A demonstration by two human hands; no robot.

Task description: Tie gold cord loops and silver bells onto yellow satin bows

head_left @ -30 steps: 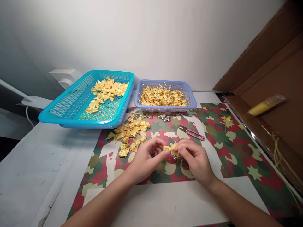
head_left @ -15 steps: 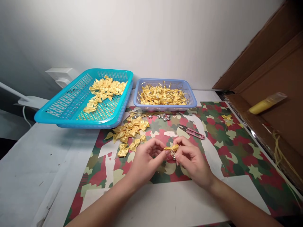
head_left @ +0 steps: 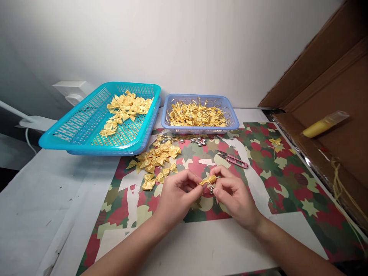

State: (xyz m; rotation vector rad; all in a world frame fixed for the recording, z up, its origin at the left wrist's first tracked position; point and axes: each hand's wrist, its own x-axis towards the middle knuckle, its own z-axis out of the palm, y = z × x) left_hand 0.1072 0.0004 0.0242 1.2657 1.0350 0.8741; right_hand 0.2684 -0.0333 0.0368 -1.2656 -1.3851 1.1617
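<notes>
Between my two hands is a yellow ribbon bow point(head_left: 212, 179), held above the patterned sheet. My left hand point(head_left: 180, 193) pinches the bow's left end between thumb and fingertips. At its right side my right hand point(head_left: 234, 193) is closed, with a thin thread from the bow's middle running to its fingertips. Small silver bells point(head_left: 211, 189) hang just below the bow, close to my right thumb. More yellow bows point(head_left: 156, 159) lie in a loose pile beyond my left hand. Pink-handled thread snips point(head_left: 234, 160) rest beyond my right hand.
A turquoise basket point(head_left: 71, 142) with bows stands at the left. Behind, a lavender basket point(head_left: 198, 131) holds bows with gold cords and bells. Loose silver bells point(head_left: 199, 141) and gold cords lie before it. At right, a cardboard box point(head_left: 339, 84) stands beside a yellow-filled tube point(head_left: 320, 127).
The bow has tilted slightly, its right end higher, between my fingers. My hands keep nearly the same place and grip. The view has shifted a little.
</notes>
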